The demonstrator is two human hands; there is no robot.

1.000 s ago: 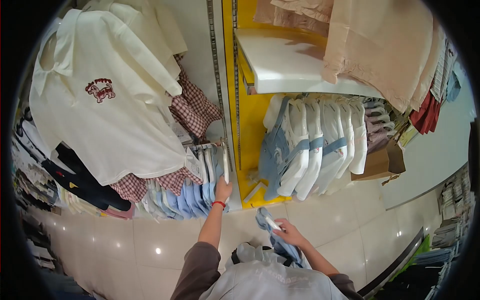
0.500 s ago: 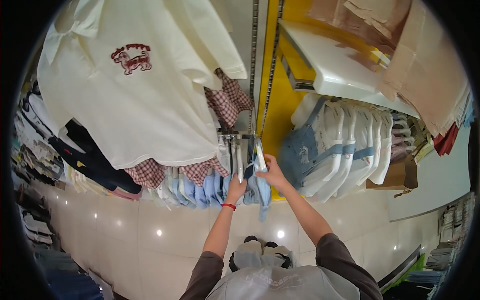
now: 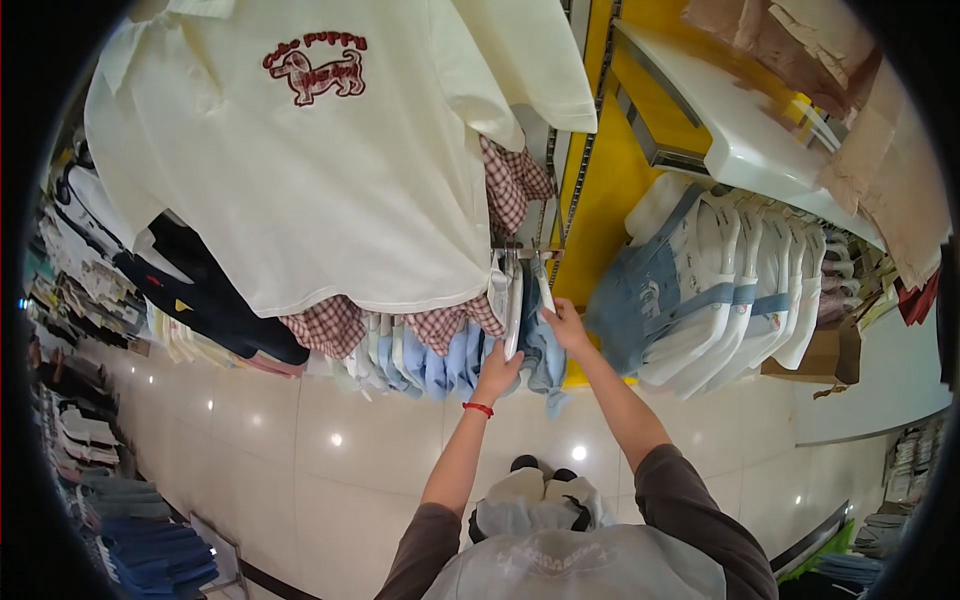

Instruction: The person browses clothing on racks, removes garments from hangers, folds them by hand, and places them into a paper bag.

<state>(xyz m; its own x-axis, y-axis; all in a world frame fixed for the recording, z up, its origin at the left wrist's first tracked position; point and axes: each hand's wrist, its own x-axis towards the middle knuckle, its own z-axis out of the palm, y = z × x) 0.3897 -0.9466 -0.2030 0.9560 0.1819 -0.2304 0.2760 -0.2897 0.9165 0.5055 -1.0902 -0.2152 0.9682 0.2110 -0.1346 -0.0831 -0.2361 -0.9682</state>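
Observation:
My right hand [image 3: 568, 325] pinches a white clothes hanger [image 3: 543, 282] that carries a blue denim garment [image 3: 545, 362]. The hook of that hanger is up at the metal rail [image 3: 520, 253]. Just to the left, my left hand [image 3: 497, 372], with a red band at the wrist, closes around the lower end of another white hanger [image 3: 514, 312]; some of its fingers are hidden among the clothes. Light blue garments [image 3: 445, 368] hang packed on the rail beside it. Above them hangs a large cream shirt [image 3: 330, 190] with a red dog print, over checked cloth.
To the right, white and denim outfits [image 3: 690, 310] hang below a white shelf [image 3: 760, 130] against a yellow panel [image 3: 600, 240]. A cardboard box [image 3: 825, 355] sits behind them. Folded jeans [image 3: 155, 555] lie at lower left. Glossy tiles [image 3: 350, 480] cover the floor.
The view has shifted, so the rack appears larger and further right. The right hand's hanger now leans with its hook at the rail. Both hands stay close together at the rack.

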